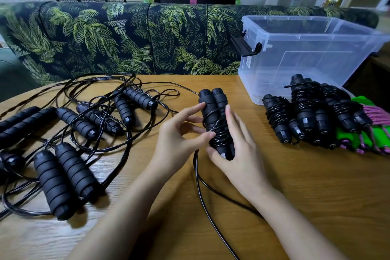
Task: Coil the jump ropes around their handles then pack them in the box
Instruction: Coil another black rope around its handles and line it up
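A half-wound handle pair [213,116] stands upright between both hands. The left hand [177,139] pinches it with thumb and fingertips, and the right hand [238,150] clamps it between thumb and flat fingers. Its cord [197,175] trails toward the wrists. Left of the left hand lie nine loose handles [73,171]. Right of the right hand sit at least three coiled bundles [306,103] and one clear box [295,65], all on a wooden tabletop [316,196] before a palm-print sofa [105,38].

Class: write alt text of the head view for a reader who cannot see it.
The left hand and right hand hold black jump-rope handles, cord partly wound round them, at a wooden table. Loose ropes lie left; coiled ropes sit right, beside a clear box.
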A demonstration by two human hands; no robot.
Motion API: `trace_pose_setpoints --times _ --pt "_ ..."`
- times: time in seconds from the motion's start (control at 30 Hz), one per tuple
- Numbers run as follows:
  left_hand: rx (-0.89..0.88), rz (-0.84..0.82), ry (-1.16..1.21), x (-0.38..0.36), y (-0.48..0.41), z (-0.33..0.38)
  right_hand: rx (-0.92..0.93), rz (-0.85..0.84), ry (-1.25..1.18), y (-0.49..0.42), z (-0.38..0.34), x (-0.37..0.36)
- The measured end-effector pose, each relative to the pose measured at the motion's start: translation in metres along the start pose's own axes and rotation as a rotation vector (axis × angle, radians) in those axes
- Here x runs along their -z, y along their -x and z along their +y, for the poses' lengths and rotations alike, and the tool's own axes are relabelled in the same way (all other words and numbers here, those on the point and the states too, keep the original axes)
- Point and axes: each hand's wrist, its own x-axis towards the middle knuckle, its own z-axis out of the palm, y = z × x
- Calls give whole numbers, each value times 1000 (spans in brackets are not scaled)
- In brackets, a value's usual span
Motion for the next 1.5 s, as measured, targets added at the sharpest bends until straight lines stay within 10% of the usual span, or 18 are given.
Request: trace_pose_setpoints --times 0.97,1.27,1.5 --pt "-186 -168 -54 12 -4 -6 -102 46 -331 -2 5 5" --pt "14 -105 18 12 -4 0 -110 40 1 -4 3 17" --pt "72 36 -7 12 -5 -3 -15 -31 -365 -3 -1 10"
